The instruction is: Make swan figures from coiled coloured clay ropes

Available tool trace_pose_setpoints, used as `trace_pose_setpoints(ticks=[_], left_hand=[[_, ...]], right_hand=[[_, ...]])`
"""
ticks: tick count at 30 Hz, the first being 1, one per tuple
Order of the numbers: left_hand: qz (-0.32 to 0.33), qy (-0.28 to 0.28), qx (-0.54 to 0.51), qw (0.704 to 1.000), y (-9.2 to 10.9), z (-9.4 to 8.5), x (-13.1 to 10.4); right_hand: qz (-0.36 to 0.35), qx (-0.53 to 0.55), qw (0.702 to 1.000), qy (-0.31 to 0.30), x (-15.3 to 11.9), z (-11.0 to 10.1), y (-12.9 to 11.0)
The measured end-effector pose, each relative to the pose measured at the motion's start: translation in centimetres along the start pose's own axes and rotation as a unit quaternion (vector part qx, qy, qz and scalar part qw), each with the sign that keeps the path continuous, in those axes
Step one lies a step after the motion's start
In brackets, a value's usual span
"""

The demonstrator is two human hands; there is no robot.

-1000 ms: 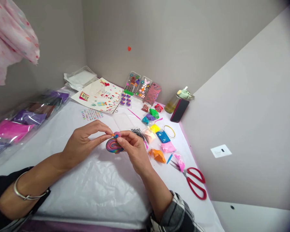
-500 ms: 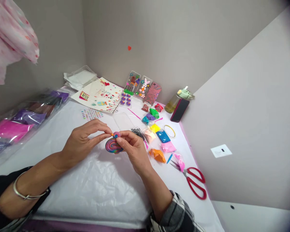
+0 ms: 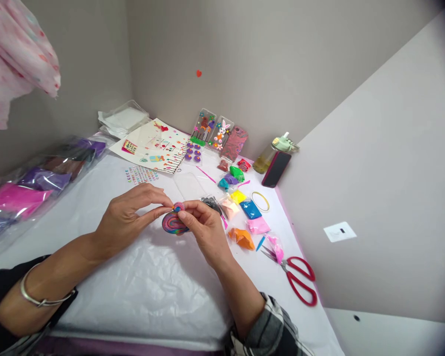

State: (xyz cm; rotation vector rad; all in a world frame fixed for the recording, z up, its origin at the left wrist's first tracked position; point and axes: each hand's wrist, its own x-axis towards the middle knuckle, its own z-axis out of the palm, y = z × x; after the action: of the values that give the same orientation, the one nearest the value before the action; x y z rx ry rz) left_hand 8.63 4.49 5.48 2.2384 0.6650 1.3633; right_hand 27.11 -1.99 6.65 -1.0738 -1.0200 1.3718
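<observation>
My right hand (image 3: 203, 225) is closed on a multicoloured clay figure (image 3: 173, 223), made of a large oval swirl with a smaller round coil above it. Its thumb presses on the front, and the fingers behind are partly hidden. At the small coil's left edge, my left hand (image 3: 133, 212) pinches a tiny orange bit of clay (image 3: 172, 207) between thumb and forefinger. The fingertips cover most of that bit. Just beyond my hands lies a clear phone case (image 3: 189, 187) on the white-covered table (image 3: 152, 291).
Several packets of coloured clay, one orange (image 3: 242, 239), lie right of my hands. Red-handled scissors (image 3: 298, 279) rest by the right edge. Behind are a bottle (image 3: 267, 157), a phone (image 3: 277, 169), decorated cases (image 3: 221, 132) and a sticker sheet (image 3: 154, 146). Plastic-wrapped packs (image 3: 18, 200) line the left.
My left fingertips have shifted very slightly right, against the small coil, and cover more of the orange bit. My right hand and the clay figure have hardly moved.
</observation>
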Motion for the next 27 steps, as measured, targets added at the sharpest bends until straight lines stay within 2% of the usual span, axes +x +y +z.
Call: trace_pose_setpoints(ticks=[27], left_hand=[[0.029, -0.012, -0.002, 1.000, -0.52, -0.16, 0.27]], right_hand=[[0.002, -0.009, 1.000, -0.001, 0.06, 0.00, 0.11]])
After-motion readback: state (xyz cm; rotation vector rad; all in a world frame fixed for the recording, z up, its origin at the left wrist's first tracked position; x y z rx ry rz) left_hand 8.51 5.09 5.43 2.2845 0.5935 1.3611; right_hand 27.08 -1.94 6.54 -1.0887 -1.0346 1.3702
